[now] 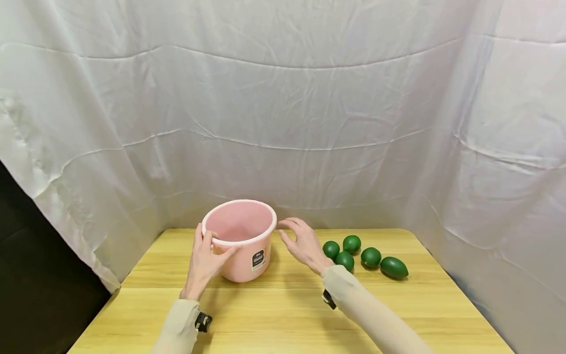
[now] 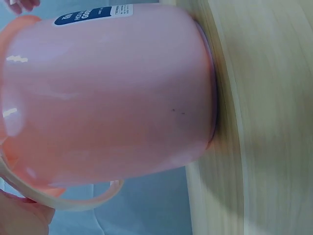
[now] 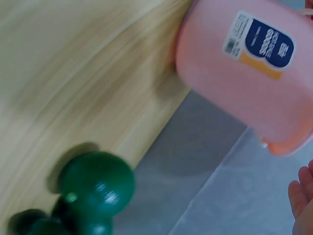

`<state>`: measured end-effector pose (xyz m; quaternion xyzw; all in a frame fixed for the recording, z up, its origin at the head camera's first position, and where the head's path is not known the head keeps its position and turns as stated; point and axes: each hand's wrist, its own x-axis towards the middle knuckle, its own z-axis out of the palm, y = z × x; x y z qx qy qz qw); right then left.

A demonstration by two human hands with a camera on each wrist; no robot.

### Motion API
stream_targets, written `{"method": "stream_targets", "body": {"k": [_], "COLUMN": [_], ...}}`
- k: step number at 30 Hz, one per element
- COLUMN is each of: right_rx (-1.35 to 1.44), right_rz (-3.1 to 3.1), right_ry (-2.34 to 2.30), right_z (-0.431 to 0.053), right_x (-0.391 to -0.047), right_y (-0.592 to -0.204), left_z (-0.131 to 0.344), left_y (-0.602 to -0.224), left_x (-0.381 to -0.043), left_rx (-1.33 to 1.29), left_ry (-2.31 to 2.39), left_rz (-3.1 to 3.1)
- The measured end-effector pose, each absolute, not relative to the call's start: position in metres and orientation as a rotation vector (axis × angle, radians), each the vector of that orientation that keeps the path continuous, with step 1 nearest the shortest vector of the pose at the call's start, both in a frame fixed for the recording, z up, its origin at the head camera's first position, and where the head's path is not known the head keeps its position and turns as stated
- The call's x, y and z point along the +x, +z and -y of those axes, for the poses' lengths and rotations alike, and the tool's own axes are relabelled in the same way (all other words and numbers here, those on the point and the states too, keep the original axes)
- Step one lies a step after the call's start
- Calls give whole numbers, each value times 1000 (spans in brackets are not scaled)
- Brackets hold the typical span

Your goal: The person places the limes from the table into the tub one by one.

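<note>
The pink bucket (image 1: 240,265) stood upright at two o'clock from the left hand (image 1: 203,261), the nearer one, which gripped it; the right hand (image 1: 305,244) (fingers loose, holding nothing) hovered just apart, with the bucket at nine o'clock.

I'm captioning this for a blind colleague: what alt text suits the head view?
A person's left hand holds a pink bucket at its near-left edge on a wooden table; the right hand hovers just beside it. Five green fruit-like objects lie farther right, and a pale curtain hangs behind.
</note>
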<state>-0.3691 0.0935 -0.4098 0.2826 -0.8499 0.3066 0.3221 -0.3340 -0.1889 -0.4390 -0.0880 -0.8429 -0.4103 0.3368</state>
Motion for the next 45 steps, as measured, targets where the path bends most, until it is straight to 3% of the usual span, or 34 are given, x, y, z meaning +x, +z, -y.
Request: {"method": "stream_targets", "body": {"k": [8,30,45], "right_rx": [683,469,197], "right_rz": [2333,2369,2708], "right_ry": [794,894,659], "right_z": [-133,-251,-334], "right_x": [-367,-364,-358], "right_y": [-422,-438,-449], "left_z": [191,198,194], "left_y": [-441,-437,-440], "left_x": [-329,-338,-335], "left_rx": [-202,-638,-649], "left_ry": [-1063,-551,-479], "left_rz": [2185,1779,1750]}}
